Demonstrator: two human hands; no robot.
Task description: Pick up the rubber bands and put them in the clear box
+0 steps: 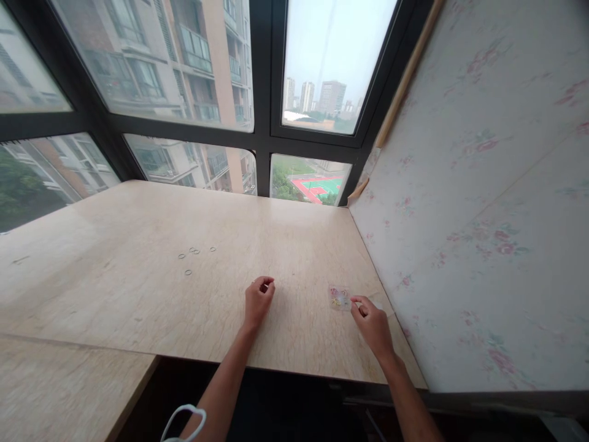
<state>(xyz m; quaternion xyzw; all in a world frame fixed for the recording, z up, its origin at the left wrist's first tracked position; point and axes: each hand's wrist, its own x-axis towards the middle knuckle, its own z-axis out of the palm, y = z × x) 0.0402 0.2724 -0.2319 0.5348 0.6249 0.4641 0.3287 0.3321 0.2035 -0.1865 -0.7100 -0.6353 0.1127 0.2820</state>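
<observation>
My left hand is over the middle of the stone sill, its fingers curled together in a pinch; anything between the fingertips is too small to make out. At the right, my right hand has thumb and forefinger close together at the right edge of a small clear box. Small coloured pieces, some pink and yellow, show inside the box. Whether the fingers grip the box or something tiny is unclear. Several thin rings lie to the left of my left hand, among them one ring nearest the front.
The pale stone sill runs back to dark-framed windows. A flowered wall borders it on the right. Below the front edge is a dark gap, with a white loop near my left forearm.
</observation>
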